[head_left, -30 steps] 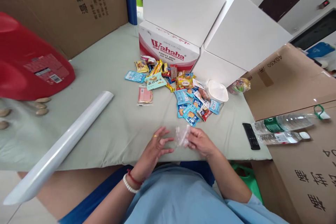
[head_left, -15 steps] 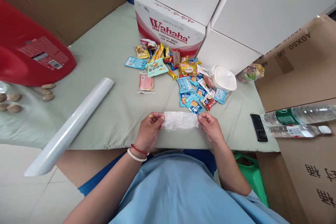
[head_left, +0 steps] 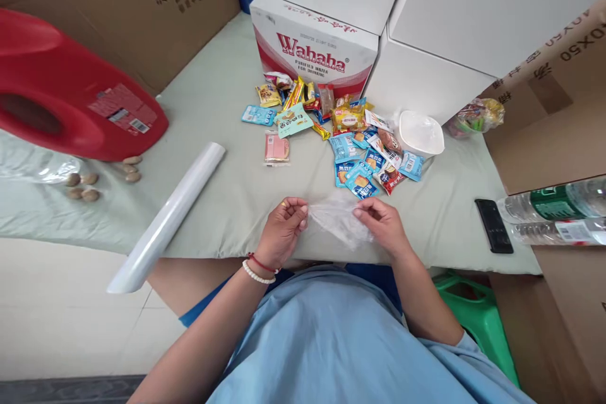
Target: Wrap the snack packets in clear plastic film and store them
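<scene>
Between my two hands a thin clear plastic bag (head_left: 338,221) is stretched just above the table's front edge. My left hand (head_left: 284,227) pinches its left end between thumb and fingers. The right end is pinched by my right hand (head_left: 382,222), and loose film hangs down beside those fingers. Just beyond my right hand lies a heap of small snack packets, with a blue packet (head_left: 362,180) closest. Farther back, a pink packet (head_left: 277,149) lies flat by itself. A white plastic bowl (head_left: 420,132) stands to the right of the heap.
A white roll (head_left: 165,218) overhangs the front edge at left, near a red jug (head_left: 80,95) and several brown nuts (head_left: 83,194). A Wahaha carton (head_left: 312,50) and white boxes (head_left: 440,19) stand behind. At right are a black phone (head_left: 493,226) and plastic bottles (head_left: 558,203).
The bag was a flat folded strip; now it is looser, gathered at the left and drooping at the right. The whole view has shifted, so objects appear farther right.
</scene>
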Motion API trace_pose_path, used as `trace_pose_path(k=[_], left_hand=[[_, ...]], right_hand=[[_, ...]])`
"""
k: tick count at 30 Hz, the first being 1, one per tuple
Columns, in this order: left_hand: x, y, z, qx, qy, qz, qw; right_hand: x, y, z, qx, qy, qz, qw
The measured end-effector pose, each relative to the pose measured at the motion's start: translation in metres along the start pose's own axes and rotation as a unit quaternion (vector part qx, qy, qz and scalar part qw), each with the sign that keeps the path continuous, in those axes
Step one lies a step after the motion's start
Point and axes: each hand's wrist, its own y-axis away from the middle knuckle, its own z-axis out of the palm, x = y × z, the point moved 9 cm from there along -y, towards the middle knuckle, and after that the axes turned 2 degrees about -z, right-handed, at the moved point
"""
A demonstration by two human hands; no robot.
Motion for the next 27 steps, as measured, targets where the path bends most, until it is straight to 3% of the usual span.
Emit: trace_pose_path(k=[3,6,8,11,16,20,23,27], left_hand=[[0.006,0.000,-0.005,-0.008,-0.020,0.006,1.000],[0.007,0.001,-0.010,0.022,-0.061,0.007,0.998],[0.001,0.006,-0.007,0.027,-0.084,-0.020,0.996],[-0.016,0.017,0.011,-0.007,-0.114,-0.085,0.990],[-0.044,0.016,0.034,-0.054,-0.180,-0.138,0.972],[-0.050,0.004,0.032,-0.071,-0.129,-0.138,0.979],[-0.046,0.004,0.022,-0.039,-0.105,-0.143,0.983],[-0.051,0.016,0.032,-0.018,-0.105,-0.189,0.976]], right_hand=[[0.017,0.001,-0.016,0.059,-0.130,0.099,0.985],[0.027,0.005,-0.024,0.106,-0.198,0.143,0.964],[0.030,0.008,-0.028,0.141,-0.217,0.140,0.956],[0.030,0.012,-0.026,0.170,-0.210,0.116,0.956],[0.028,0.010,-0.012,0.138,-0.196,0.099,0.966],[0.034,0.008,-0.026,0.142,-0.216,0.114,0.959],[0.038,0.009,-0.041,0.161,-0.236,0.105,0.953],[0.040,0.012,-0.038,0.156,-0.275,0.102,0.943]])
